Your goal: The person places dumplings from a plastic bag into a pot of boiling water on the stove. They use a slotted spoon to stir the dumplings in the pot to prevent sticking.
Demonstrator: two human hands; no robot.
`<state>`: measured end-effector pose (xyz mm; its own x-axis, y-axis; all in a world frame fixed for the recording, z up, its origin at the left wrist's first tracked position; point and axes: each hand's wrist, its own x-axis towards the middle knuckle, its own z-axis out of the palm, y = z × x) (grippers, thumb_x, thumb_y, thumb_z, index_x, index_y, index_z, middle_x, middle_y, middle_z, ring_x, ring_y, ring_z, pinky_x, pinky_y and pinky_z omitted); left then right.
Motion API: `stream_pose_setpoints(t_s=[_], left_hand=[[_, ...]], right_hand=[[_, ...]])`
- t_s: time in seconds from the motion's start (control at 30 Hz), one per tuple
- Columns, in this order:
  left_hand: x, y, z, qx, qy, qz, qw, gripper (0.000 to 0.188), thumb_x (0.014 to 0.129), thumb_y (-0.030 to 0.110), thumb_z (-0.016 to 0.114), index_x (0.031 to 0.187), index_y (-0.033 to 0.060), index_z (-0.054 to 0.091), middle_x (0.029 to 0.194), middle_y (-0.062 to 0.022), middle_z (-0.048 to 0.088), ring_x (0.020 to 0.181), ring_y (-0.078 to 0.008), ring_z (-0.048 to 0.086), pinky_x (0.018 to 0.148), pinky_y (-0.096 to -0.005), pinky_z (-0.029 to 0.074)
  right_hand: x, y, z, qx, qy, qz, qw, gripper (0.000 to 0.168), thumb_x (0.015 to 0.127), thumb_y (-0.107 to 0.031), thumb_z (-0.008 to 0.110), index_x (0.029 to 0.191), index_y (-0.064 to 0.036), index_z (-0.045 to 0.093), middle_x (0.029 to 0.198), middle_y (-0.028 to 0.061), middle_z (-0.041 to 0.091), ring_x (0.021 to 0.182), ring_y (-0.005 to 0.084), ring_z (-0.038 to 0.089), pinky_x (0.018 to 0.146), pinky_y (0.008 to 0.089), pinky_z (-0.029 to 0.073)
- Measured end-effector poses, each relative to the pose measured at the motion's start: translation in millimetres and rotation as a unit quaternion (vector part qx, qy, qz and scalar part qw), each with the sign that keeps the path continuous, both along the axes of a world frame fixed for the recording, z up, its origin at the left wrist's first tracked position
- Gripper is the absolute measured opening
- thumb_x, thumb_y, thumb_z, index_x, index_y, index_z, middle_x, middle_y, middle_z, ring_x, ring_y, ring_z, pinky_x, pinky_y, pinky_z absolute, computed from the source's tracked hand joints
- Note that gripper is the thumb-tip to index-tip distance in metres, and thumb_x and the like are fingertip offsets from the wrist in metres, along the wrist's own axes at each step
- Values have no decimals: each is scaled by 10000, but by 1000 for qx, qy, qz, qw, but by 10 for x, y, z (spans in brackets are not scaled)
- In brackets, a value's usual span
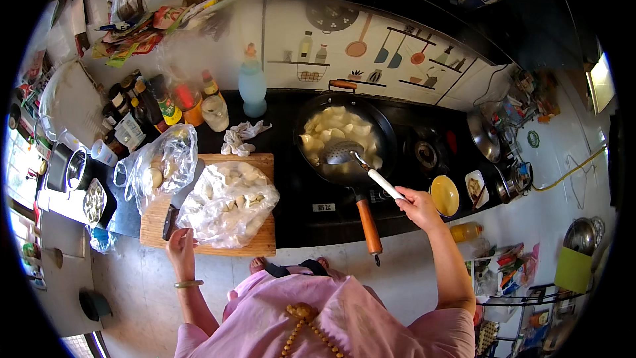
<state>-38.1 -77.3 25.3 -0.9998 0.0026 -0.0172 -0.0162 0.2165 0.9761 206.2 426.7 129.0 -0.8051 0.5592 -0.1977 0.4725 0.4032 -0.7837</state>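
My right hand (420,209) grips the white handle of a metal slotted skimmer (343,152). The skimmer's perforated head rests among pale dumplings (338,127) in cloudy liquid inside a dark wok (385,124). The wok's wooden handle (368,223) points towards me. My left hand (181,251) is at the near edge of a wooden cutting board (208,250), fingertips by a clear plastic bag (231,209) of pale pieces. Whether they pinch the bag is hard to tell. Next to that hand lies a kitchen knife (171,219), its blade partly under the bags.
Another plastic bag (169,164) lies on the board's far left. A crumpled cloth (241,138) and several sauce bottles (166,102) stand behind. Right of the wok are a second burner (426,153), a yellow bowl (444,196), a small white dish (477,189) and a metal lid (483,136).
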Motion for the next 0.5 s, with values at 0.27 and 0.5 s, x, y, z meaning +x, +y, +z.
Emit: stream_pose_setpoints(t_s=[0.27, 0.5], left_hand=[[68, -72, 5, -3, 2, 14, 1000, 165, 866, 125, 666, 924, -29, 656, 710, -60, 646, 620, -104, 617, 561, -235, 496], [121, -94, 44, 0, 6, 23, 1000, 164, 864, 124, 668, 921, -28, 651, 740, -61, 652, 631, -110, 625, 564, -240, 501]], right_hand=[[-314, 16, -136, 17, 36, 1, 999, 390, 859, -80, 653, 1225, 35, 581, 793, 49, 664, 649, 84, 572, 608, 235, 469], [-384, 106, -180, -46, 61, -48, 996, 383, 871, -66, 641, 1238, 26, 577, 773, 29, 637, 568, 54, 512, 471, 212, 392]])
